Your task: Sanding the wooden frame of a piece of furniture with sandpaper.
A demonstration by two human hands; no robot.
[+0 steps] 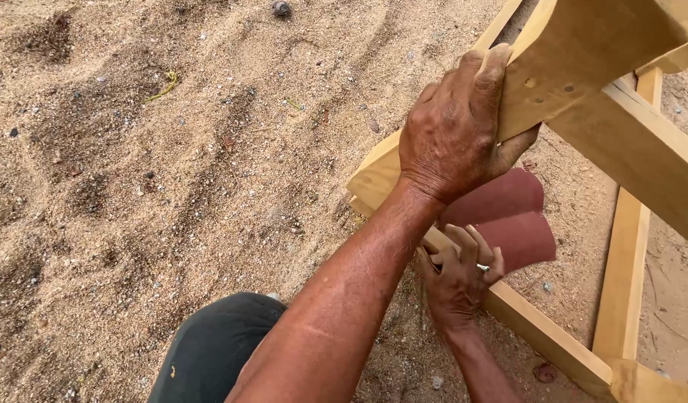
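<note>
My left hand (452,130) grips the edge of a pale wooden frame piece (582,60), fingers over its face and the thumb tucked below. Beneath it, my right hand (457,282), with a ring on one finger, holds a curled sheet of dark red sandpaper (515,224) against the lower wooden rail (541,328). My left forearm crosses over the right wrist and hides part of that rail.
The wooden frame continues right with a vertical post (626,254) and a slanted board (642,149). Loose sandy ground (157,172) with small stones surrounds it. My knee in dark trousers (213,351) is at the bottom.
</note>
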